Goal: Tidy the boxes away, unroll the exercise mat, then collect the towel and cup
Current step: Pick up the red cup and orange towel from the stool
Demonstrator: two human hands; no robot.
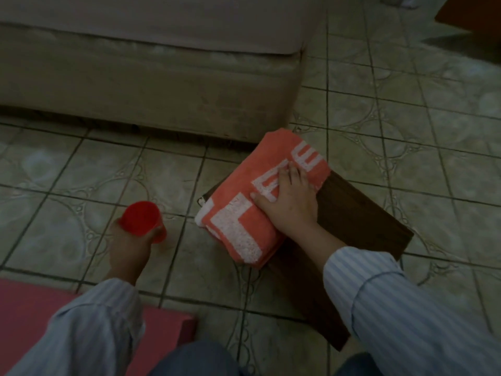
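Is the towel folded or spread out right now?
Folded: the towel is a compact stacked bundle on the dark wooden board, layers visible at its near edge, right hand resting on it.

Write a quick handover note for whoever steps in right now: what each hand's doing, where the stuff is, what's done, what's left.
Left hand: holding the red cup above the floor tiles.
Right hand: palm down on the folded coral towel, which lies on a dark wooden board by the sofa.
Pink mat: flat on the floor, bottom left.
Boxes: none in view.
Left: lift the towel.
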